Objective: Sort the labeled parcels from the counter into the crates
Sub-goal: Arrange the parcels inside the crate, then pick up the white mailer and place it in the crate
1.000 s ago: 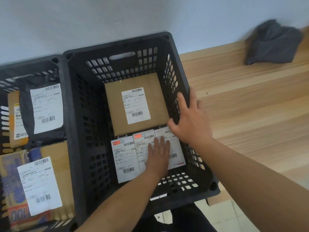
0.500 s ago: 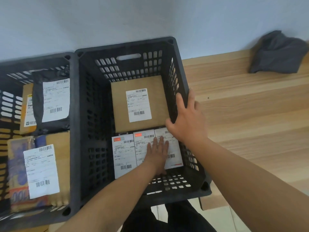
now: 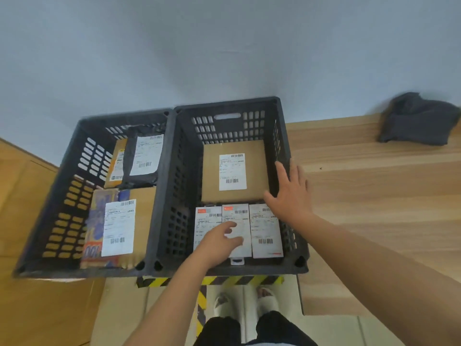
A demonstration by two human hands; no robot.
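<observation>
Loosely curled, L hand (image 3: pixel 219 242) over flat white-labelled parcels (image 3: pixel 265 228) in slotted black plastic crate (image 3: pixel 225 104); R hand (image 3: pixel 290 196) flat, spread.

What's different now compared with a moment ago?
The left hand no longer presses flat on the white parcels; its fingers are loosely curled and seem to hold nothing. The right hand stays open at the side wall of the right crate. All parcels lie as before.

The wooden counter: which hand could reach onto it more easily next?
Right, probably. The right hand is open at the crate, beside the counter; the left hand is inside the crate over the white parcels.
</observation>
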